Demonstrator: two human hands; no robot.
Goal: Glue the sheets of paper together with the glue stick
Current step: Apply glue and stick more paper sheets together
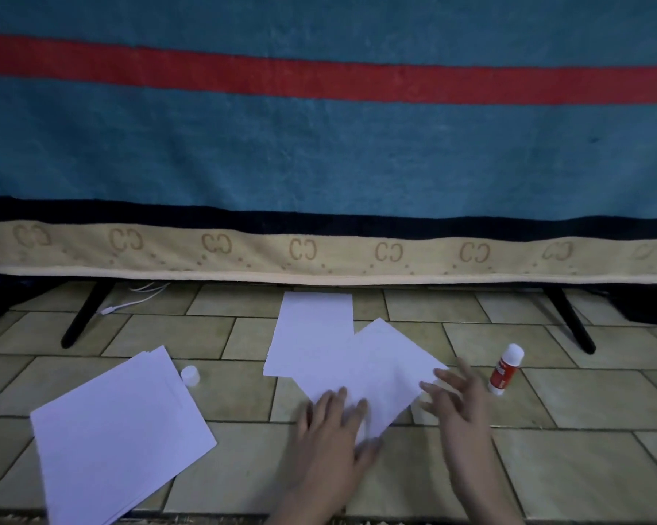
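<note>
Teal blanket (319, 145) with a red stripe and a beige patterned border hanging across the back, above two black slanted legs (86, 314). Beige tiled floor (205, 335) beneath, carrying everything. At front left, a stack of white paper (118, 433), lying askew, corner toward the camera. At centre, two white sheets overlapping: the far sheet (311, 331) lying roughly square to the view, the near sheet (387, 369) turned at an angle and lying over the far sheet's right corner. Left hand (330, 430) flat on the near sheet's lower left edge, fingers straight and spread, pressing down. Right hand (459, 403) at the near sheet's right corner, fingers spread and relaxed, blurred; grip apart on both hands, nothing clamped. Cannot tell whether the right fingertips touch the paper. Just right of the right hand, glue stick (505, 369) standing upright on the floor, red label, white top, uncapped. White cap (190, 375) standing beside the stack's far corner, well apart from the glue stick. Thin white cable (137, 299) on the floor by the left leg.
</note>
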